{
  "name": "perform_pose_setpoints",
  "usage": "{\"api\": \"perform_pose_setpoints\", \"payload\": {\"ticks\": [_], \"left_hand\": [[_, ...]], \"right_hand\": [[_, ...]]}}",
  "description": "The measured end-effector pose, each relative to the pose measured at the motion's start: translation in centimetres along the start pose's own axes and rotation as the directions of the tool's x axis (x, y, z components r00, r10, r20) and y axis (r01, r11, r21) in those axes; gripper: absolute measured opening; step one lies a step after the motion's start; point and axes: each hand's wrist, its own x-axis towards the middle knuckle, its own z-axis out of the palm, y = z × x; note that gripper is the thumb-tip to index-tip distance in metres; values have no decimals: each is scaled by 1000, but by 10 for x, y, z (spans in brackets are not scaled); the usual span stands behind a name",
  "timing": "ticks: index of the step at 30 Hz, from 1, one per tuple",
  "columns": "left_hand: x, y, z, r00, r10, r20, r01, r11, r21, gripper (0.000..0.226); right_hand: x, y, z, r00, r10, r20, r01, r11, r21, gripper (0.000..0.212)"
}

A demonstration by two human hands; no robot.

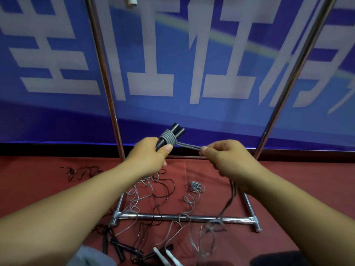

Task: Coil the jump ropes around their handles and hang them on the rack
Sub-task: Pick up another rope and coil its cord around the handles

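My left hand (151,152) grips two black jump-rope handles (175,130) held side by side, with several turns of grey rope (168,140) coiled round them. My right hand (221,154) pinches a taut stretch of that same grey rope (189,146) just right of the coil. The rest of the rope hangs down from under my right hand toward the floor. The metal rack (107,77) stands in front of me, its two uprights rising left and right and its base bar (172,217) low on the floor.
Loose grey and black ropes (153,192) lie tangled on the red floor around the rack base. Black handles (117,244) and white handles (169,256) lie near the bottom edge. A blue banner (192,64) with white characters hangs behind the rack.
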Motion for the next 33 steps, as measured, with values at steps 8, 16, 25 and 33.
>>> {"api": "perform_pose_setpoints", "payload": {"ticks": [8,16,25,33], "left_hand": [[3,7,6,1000,15,-21,-12,994,111,26],[-2,0,4,950,-65,306,16,987,160,23],[-20,12,11,843,-67,534,-24,986,163,27],[-29,27,12,756,-43,653,-86,982,165,23]], "right_hand": [[-11,-10,14,986,-71,150,61,996,65,28],[-10,-9,11,983,36,178,-67,982,176,32],[-4,-7,0,957,176,228,-233,940,251,29],[1,0,0,931,231,281,-308,912,270,27]]}}
